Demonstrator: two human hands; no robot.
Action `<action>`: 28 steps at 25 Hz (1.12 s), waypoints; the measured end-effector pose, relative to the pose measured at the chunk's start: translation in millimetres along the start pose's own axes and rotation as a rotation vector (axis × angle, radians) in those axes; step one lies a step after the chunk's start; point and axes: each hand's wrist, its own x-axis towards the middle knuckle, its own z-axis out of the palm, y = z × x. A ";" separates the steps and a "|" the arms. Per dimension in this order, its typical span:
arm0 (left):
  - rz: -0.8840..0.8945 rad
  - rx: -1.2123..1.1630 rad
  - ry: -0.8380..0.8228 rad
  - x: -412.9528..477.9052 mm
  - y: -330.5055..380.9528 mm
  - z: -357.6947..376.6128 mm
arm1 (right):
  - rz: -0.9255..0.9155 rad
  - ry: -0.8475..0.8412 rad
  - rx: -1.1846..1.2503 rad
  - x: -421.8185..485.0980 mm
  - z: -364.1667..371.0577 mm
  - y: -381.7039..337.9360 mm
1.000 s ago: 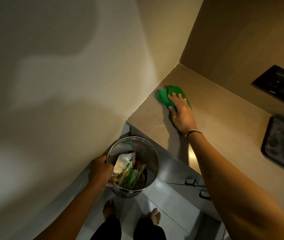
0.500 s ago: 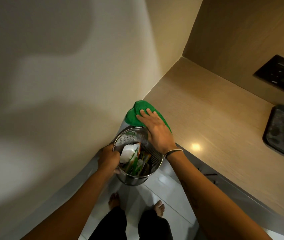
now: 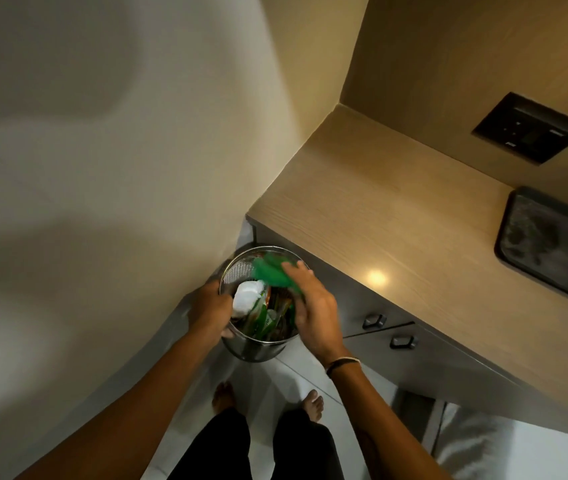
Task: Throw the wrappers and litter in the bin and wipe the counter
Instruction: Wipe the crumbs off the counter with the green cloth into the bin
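the task looks close to its end: the wrappers (image 3: pixel 262 315) already lie inside the bin (image 3: pixel 241 271), and the stretch of bench (image 3: pixel 379 216) to the right of the hands shows no litter, though whether it is fully wiped cannot be told. the left hand (image 3: pixel 208 311) is clamped on the bin's near rim, holding it off the floor just below the bench edge. the right hand (image 3: pixel 313 306) is closed on the green cloth (image 3: pixel 270 270), which hangs blurred over the bin's mouth between the two hands. counted: one bin, one cloth, several wrappers bunched together with one white packet (image 3: pixel 245 299) on top, one dark tray (image 3: pixel 552 244) far right of the right hand, and two cupboard knobs (image 3: pixel 374 320) just beside it.
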 end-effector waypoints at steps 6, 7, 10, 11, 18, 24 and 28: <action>-0.061 -0.108 -0.044 -5.0 -3.9 8.3 | 0.187 0.584 0.064 -12.7 -89.1 16.9; -0.064 -0.110 -0.052 -5.7 -4.9 10.1 | 0.209 0.635 -0.007 -13.3 -103.1 27.7; -0.056 -0.131 -0.069 -7.4 -6.9 16.9 | 0.379 0.652 -0.212 -13.5 -127.9 59.6; -0.051 -0.136 -0.073 -8.3 -8.2 18.9 | 0.447 0.607 -0.278 -12.5 -128.7 68.5; -0.059 -0.138 -0.055 -3.9 -13.0 22.8 | 0.543 0.443 -0.503 23.6 -89.0 69.1; -0.104 -0.176 -0.034 7.1 -16.5 10.3 | 0.414 0.270 -0.515 78.7 -24.6 26.8; -0.138 -0.271 -0.049 13.6 -16.8 1.4 | 0.272 0.157 -0.577 104.8 15.4 3.9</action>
